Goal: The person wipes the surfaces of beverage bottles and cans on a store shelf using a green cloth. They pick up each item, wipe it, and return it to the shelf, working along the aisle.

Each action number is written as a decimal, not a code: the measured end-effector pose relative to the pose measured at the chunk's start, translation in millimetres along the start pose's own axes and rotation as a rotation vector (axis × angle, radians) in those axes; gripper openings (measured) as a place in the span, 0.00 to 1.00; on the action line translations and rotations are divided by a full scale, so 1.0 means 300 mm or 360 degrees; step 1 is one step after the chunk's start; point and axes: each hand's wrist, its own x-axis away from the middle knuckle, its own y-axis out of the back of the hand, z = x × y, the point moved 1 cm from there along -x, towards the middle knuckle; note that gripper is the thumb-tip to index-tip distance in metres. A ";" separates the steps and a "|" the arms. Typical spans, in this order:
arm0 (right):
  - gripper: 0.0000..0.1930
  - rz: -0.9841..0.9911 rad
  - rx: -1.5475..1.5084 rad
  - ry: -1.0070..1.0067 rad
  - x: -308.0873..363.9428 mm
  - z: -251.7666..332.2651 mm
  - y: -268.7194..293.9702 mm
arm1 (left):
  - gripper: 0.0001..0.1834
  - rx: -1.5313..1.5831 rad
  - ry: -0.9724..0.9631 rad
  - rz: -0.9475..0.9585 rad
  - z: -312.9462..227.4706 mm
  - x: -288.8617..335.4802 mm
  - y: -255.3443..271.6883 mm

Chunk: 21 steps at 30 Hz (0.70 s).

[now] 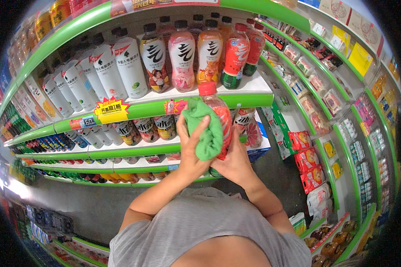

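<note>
A red drink bottle (220, 107) with a red cap is held upright in front of me, before the shelf edge. My right hand (233, 163) is closed round its lower part. In my left hand (193, 153) is a bunched green cloth (203, 127), pressed against the bottle's left side and covering part of it. My left fingers curl over the cloth. Just behind, on the shelf (254, 92), stand similar bottles: a red and green one (236, 55), an orange one (209, 51), a pink one (182, 55) and a dark-capped pale yellow one (152, 58).
White bottles (129, 64) line the shelf to the left, above a yellow price tag (111, 109) on its green edge. Lower shelves hold more bottles (147, 129). At right, a tall rack (316, 84) carries packaged goods, with red packs (308, 162) low down. Grey floor (89, 196) lies below.
</note>
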 end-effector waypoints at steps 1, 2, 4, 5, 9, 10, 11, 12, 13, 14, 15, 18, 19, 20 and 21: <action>0.41 0.0036 0.0014 0.0030 0.007 -0.002 0.004 | 0.35 0.0043 0.0046 -0.0024 0.008 -0.002 -0.003; 0.41 0.0091 -0.0149 0.0044 0.010 -0.043 -0.009 | 0.36 0.0172 0.0102 -0.0007 0.015 -0.016 0.003; 0.40 0.0144 -0.0554 0.0150 0.006 -0.042 -0.023 | 0.35 0.0214 0.0255 0.0021 0.025 -0.051 0.029; 0.39 0.0201 -0.0684 0.0196 -0.001 -0.023 -0.015 | 0.33 0.0381 0.0345 0.0018 0.034 -0.064 0.035; 0.35 0.0293 -0.1076 0.0019 -0.003 0.005 -0.012 | 0.30 0.0779 0.0472 -0.0018 0.016 -0.089 0.036; 0.34 0.0290 -0.1170 -0.0011 -0.001 -0.001 -0.014 | 0.31 0.0661 0.0310 0.0062 0.033 -0.099 0.035; 0.33 0.0287 -0.1263 -0.0040 -0.001 -0.006 -0.017 | 0.33 0.0471 0.0257 0.0140 0.026 -0.090 0.037; 0.33 0.0197 -0.1200 -0.0013 -0.004 -0.007 -0.016 | 0.35 0.0279 0.0195 0.0212 0.010 -0.089 0.039; 0.33 0.0108 -0.1136 0.0010 -0.006 -0.010 -0.016 | 0.37 0.0092 0.0131 0.0277 -0.006 -0.086 0.039; 0.33 0.0019 -0.1071 0.0032 -0.006 -0.018 -0.016 | 0.36 -0.0093 -0.0037 0.0315 -0.046 -0.083 0.030; 0.35 -0.0202 -0.0939 0.0032 -0.002 -0.056 -0.018 | 0.35 -0.0277 -0.0206 0.0351 -0.070 -0.075 0.018; 0.32 -0.0178 -0.1492 -0.0001 -0.017 -0.070 0.031 | 0.30 -0.0379 -0.0397 0.0576 -0.083 -0.022 -0.007; 0.31 -0.0252 -0.1510 -0.0107 -0.026 -0.033 0.041 | 0.29 -0.0376 -0.0498 0.0559 -0.061 -0.002 -0.004; 0.29 -0.0321 -0.1522 -0.0213 -0.036 -0.003 0.050 | 0.28 -0.0372 -0.0597 0.0535 -0.023 0.020 0.005; 0.27 -0.0392 -0.1534 -0.0320 -0.045 0.008 0.055 | 0.27 -0.0366 -0.0696 0.0511 0.010 0.042 0.005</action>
